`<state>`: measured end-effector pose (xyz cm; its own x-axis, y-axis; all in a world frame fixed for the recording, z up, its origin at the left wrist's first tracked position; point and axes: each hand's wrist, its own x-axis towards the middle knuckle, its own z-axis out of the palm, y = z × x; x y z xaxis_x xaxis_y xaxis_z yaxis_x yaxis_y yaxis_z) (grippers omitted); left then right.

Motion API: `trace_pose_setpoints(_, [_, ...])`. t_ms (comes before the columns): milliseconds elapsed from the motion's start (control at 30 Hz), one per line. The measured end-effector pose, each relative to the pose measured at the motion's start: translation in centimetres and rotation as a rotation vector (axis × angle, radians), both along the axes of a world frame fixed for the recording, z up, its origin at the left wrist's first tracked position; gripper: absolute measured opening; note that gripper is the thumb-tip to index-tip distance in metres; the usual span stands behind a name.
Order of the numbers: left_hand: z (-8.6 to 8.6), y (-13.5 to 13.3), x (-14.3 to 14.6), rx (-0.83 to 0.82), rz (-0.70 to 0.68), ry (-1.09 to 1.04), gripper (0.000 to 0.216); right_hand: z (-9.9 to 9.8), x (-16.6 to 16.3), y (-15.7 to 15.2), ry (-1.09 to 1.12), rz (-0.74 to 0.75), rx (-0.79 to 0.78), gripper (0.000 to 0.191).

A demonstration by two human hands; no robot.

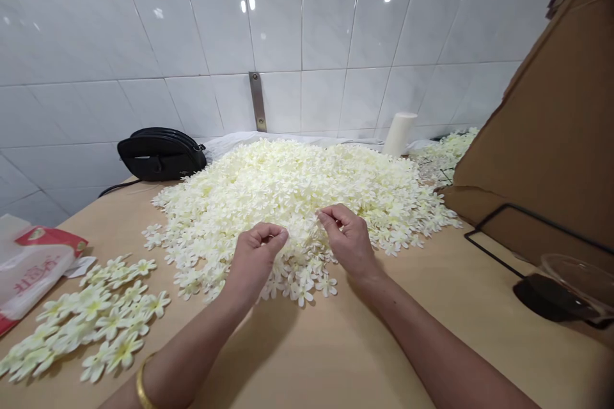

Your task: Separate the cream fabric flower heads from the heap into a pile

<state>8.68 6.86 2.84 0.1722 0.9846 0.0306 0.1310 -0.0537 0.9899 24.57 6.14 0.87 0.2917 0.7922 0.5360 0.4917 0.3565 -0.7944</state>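
A big heap of small cream fabric flowers (297, 192) covers the middle of the tan table (345, 358). My left hand (256, 252) hovers at the heap's near edge, fingers curled with thumb and fingertips pinched together; whatever is in them is too small to make out. My right hand (348, 236) is beside it, fingers pinched over the flowers in the same way. A gold bangle (142, 383) sits on my left wrist. A smaller, flatter group of the same flowers (91, 323) lies at the near left.
A black pouch (160, 153) rests against the white tiled wall at the back left. A red and white plastic packet (33, 262) lies at the left edge. A brown cardboard box (547, 140), a black wire frame (527, 223) and a clear dish (580, 281) stand at the right. A white cylinder (400, 133) stands behind the heap.
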Motion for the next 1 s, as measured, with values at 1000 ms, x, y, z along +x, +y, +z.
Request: trace_pose_setpoints(1000, [-1.4,2.6,1.4,1.053,0.041,1.000,0.019,-0.8,0.0,0.5,-0.389,-0.027,-0.006,0.018])
